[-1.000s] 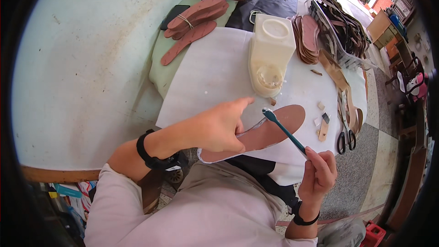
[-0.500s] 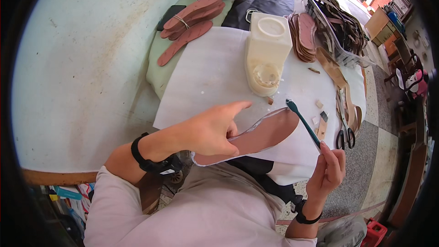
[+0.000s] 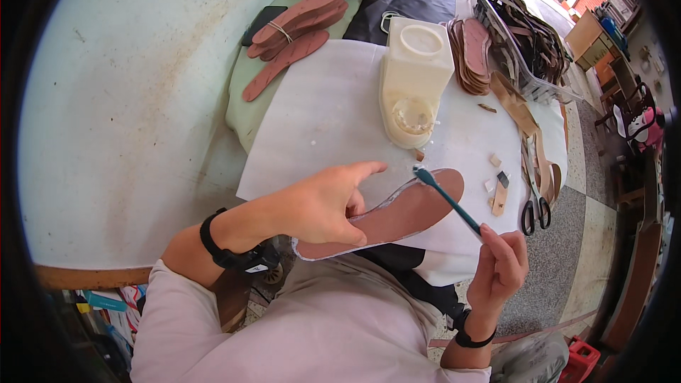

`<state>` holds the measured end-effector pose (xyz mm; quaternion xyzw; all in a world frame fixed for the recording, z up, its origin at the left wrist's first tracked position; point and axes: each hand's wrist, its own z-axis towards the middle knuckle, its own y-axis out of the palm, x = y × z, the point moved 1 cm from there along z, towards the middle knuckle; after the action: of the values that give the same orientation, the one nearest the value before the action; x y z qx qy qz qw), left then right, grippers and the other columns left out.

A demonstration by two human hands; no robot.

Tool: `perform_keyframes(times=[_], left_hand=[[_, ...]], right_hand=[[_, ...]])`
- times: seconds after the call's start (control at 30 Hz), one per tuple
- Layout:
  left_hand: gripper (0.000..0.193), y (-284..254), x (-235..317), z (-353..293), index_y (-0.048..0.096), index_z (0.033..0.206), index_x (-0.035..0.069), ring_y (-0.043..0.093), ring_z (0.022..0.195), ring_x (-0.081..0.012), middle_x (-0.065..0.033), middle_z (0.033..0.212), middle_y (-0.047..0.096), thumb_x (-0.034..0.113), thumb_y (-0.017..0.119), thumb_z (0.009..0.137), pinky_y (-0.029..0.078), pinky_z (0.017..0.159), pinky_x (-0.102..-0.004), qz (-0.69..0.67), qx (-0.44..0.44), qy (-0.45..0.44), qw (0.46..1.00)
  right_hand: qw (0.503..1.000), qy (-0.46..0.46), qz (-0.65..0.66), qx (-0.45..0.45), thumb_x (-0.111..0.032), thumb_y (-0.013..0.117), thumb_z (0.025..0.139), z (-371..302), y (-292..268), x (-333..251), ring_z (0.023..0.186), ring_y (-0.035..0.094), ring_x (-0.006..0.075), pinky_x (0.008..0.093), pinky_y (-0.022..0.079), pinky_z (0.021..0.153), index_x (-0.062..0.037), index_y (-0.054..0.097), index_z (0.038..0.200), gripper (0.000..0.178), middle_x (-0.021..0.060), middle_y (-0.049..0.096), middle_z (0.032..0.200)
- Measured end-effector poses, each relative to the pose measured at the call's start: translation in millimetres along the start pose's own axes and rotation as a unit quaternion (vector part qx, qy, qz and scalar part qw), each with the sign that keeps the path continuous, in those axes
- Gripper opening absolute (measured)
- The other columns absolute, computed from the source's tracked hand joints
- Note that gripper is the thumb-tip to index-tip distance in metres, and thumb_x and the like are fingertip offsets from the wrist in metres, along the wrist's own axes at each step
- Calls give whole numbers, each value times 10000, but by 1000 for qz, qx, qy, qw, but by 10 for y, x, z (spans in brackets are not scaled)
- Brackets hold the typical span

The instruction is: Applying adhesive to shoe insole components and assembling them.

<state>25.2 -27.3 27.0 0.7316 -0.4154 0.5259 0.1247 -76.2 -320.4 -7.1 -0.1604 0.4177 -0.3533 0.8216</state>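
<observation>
A brown shoe insole (image 3: pixel 415 214) with a whitish smear along its rim lies at the table's near edge. My left hand (image 3: pixel 323 202) grips its left part, thumb on top and index finger stretched out past the far edge; the other fingers are partly hidden. Between the fingers and thumb of my right hand (image 3: pixel 500 259) is a dark green toothbrush (image 3: pixel 454 203), held by the handle end. Its whitened bristle end is at the insole's far rim. Beyond stands a cream plastic glue container (image 3: pixel 418 64) with a round, crusted opening.
White sheeting (image 3: pixel 312 113) covers the table. Bundled insoles (image 3: pixel 301 21) lie far left, another insole stack (image 3: pixel 469 57) right of the container. A clear bin (image 3: pixel 521 64) holds dark strips. Scissors (image 3: pixel 533 206), tan strips (image 3: pixel 516 106) and small scraps (image 3: pixel 500 195) lie at the right.
The toothbrush's bristle end has moved left along the insole's far rim, and my right hand has shifted slightly left with it. My left hand and the insole have barely moved.
</observation>
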Motion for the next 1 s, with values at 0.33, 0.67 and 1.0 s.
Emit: perform_keyframes(times=[0.33, 0.67, 1.0], left_hand=[[1039, -17, -105, -65, 246, 1597, -48, 538, 677, -99, -23, 748, 592, 19, 819, 733, 459, 657, -262, -43, 7, 0, 999], [1022, -43, -173, -76, 243, 1576, -96, 620, 710, -102, -69, 784, 683, 24, 832, 749, 496, 672, -252, -99, 6, -20, 995], [976, -36, -240, -89, 240, 1571, -120, 573, 680, -81, -23, 751, 631, 9, 801, 783, 462, 645, -220, -177, 34, 8, 984]], right_hand=[[998, 49, -41, 26, 87, 616, 889, -30, -65, 170, 660, 481, 146, 267, 340, 571, -20, 760, 1150, 316, 53, 535, 766], [996, 52, 48, 59, 58, 626, 916, -91, -12, 147, 690, 496, 132, 262, 348, 580, 15, 743, 1135, 252, 70, 567, 805], [993, 84, 49, 68, 81, 590, 926, -212, 8, 233, 705, 495, 144, 262, 362, 608, 20, 735, 1140, 265, 73, 563, 823]])
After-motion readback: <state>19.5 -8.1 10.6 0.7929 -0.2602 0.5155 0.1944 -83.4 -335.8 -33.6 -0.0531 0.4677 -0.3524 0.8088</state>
